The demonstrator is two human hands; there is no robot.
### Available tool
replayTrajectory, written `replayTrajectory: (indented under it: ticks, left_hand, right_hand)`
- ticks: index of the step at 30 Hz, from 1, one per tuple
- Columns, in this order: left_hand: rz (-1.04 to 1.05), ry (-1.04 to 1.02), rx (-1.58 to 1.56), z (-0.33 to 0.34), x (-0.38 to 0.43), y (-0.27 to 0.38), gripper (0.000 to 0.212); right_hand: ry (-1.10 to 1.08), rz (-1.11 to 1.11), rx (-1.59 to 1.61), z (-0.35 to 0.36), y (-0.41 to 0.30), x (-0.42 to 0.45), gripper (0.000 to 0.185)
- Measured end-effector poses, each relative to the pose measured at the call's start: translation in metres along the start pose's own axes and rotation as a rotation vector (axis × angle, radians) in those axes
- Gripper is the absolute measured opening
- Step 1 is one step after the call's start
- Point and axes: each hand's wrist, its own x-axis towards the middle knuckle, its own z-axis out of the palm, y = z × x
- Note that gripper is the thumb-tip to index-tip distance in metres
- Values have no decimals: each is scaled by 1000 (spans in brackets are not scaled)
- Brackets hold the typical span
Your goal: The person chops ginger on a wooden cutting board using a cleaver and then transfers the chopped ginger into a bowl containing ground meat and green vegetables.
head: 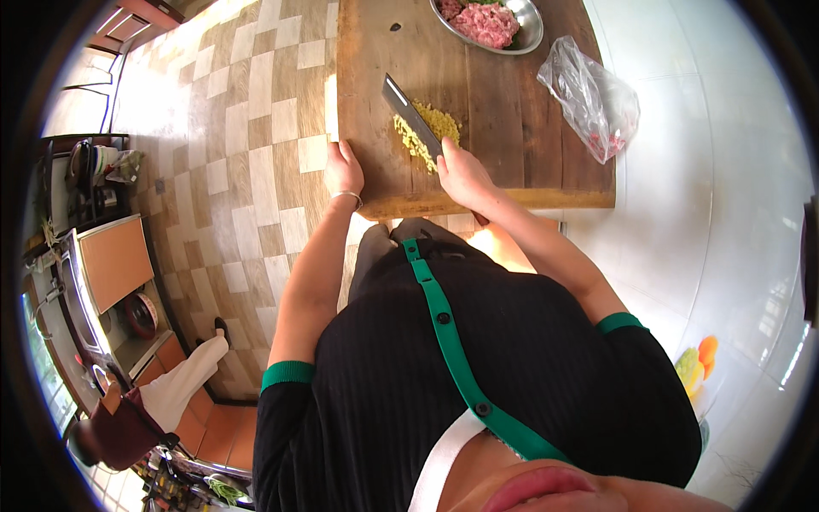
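My right hand is wrapped around the handle of a dark-bladed cleaver. Its blade stands across a heap of finely minced yellow food, perhaps ginger or garlic, with bits on both sides. The heap lies directly on a thick wooden table. At the table's left edge, near the front corner, my left hand grips the wood; its lower fingers are hidden. Beyond the cleaver, a metal bowl holds raw minced meat and some greens.
A crumpled clear plastic bag with reddish residue lies along the table's right side, by the white tiled wall. Patterned floor tiles stretch off to the left. Another person stands by the kitchen counter at lower left.
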Motion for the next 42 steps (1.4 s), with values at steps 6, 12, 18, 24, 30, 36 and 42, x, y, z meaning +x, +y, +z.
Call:
replayTrajectory:
  ticks: [6, 12, 18, 24, 30, 36, 42]
  left_hand:
    - [-20, -18, 4, 0, -1, 9, 38]
    - [-33, -23, -24, -4, 2, 9, 39]
    - [-30, -29, -44, -4, 1, 8, 39]
    - [-28, -13, -11, -1, 4, 4, 38]
    - [12, 13, 51, -1, 4, 8, 39]
    - [-14, 46, 81, -3, 3, 6, 39]
    - [-22, 43, 95, -3, -1, 8, 40]
  right_hand:
    - [44, 88, 5, 20, 3, 2, 20]
    - [20, 19, 17, 15, -2, 10, 28]
    - [11, -31, -67, 1, 13, 7, 25]
    - [-143, -87, -263, -71, 12, 12, 23]
    - [-66, -187, -206, -42, 60, 23, 29]
    - [-118, -173, -121, -59, 38, 21, 17]
    - [-139, -160, -85, -66, 48, 25, 18]
